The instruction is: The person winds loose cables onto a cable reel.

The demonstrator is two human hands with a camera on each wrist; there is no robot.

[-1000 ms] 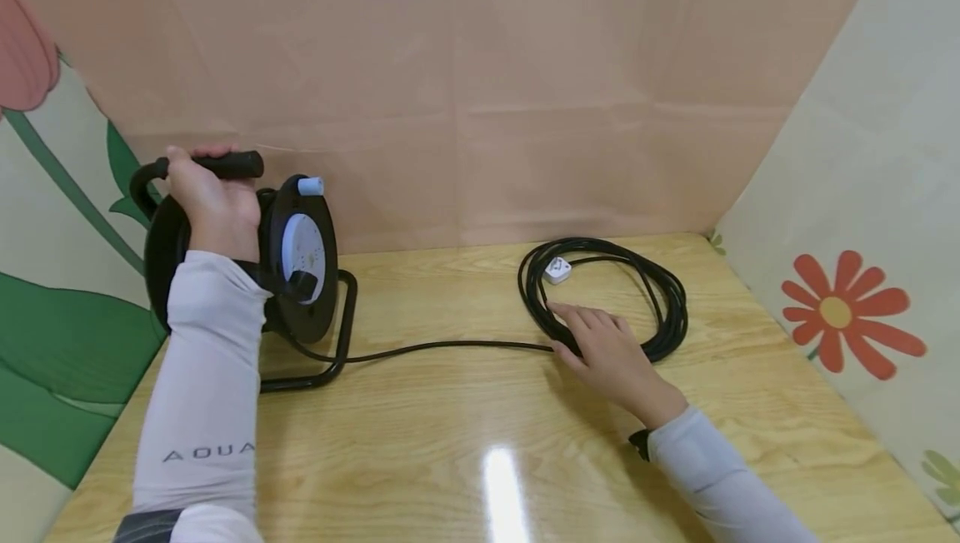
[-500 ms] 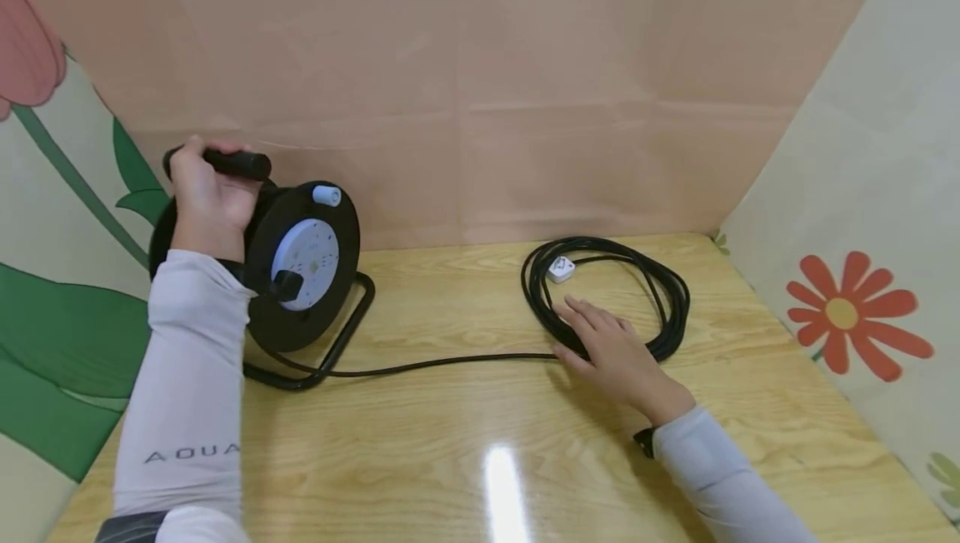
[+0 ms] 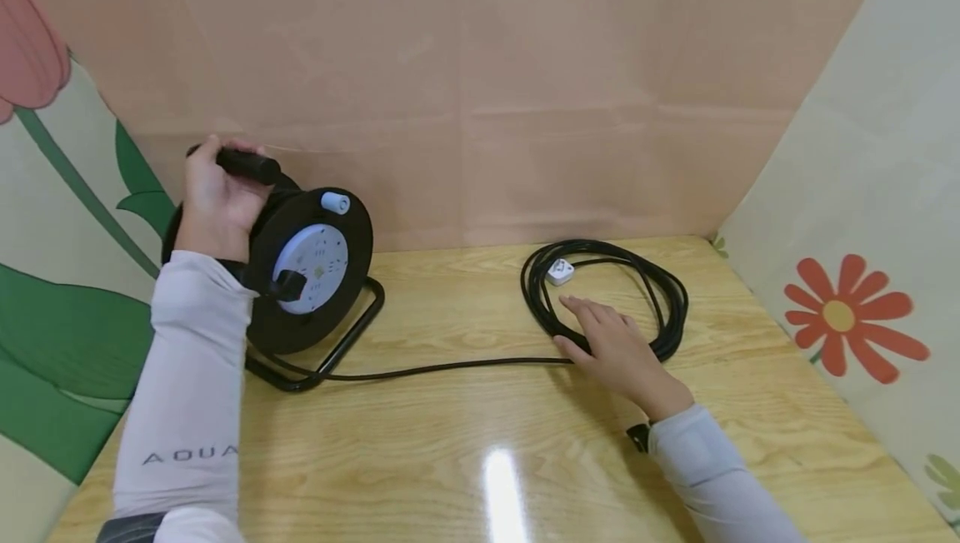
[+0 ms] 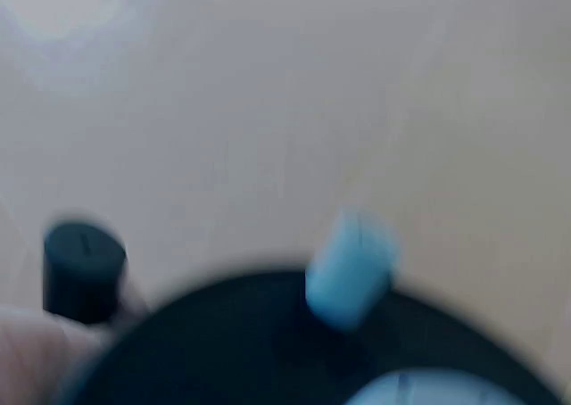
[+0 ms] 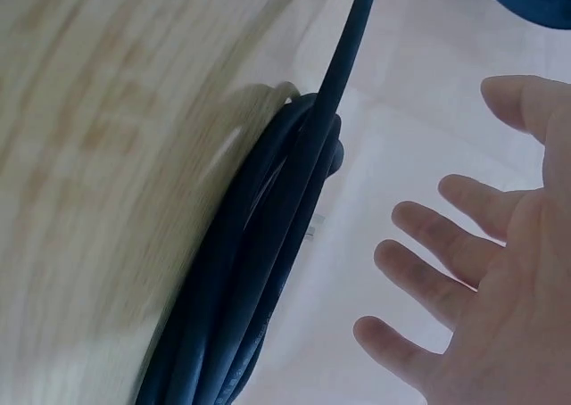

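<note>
A black cable reel (image 3: 352, 276) with a pale blue socket face and a light blue winding knob (image 3: 335, 203) stands on its tubular frame at the left. My left hand (image 3: 219, 206) grips the black handle (image 3: 255, 166) on top; the forearm hides part of the drum. In the left wrist view the handle's end and knob show blurred. From the reel a black cable (image 3: 450, 364) runs right to a coil (image 3: 678, 306) lying flat, with a white plug (image 3: 559, 271) inside its loop. Over the coil's near side hovers my right hand (image 3: 618, 356), fingers spread and holding nothing.
The wood-grain table (image 3: 420, 460) carries everything, with a glare spot near its front. A pinkish-brown sheet (image 3: 465, 93) rises behind the back edge. Flower-printed panels (image 3: 838, 316) flank both sides.
My left hand has swung the reel round, so its socket face turns more toward me, and the handle has shifted slightly right. My right hand stays over the coil, barely moved.
</note>
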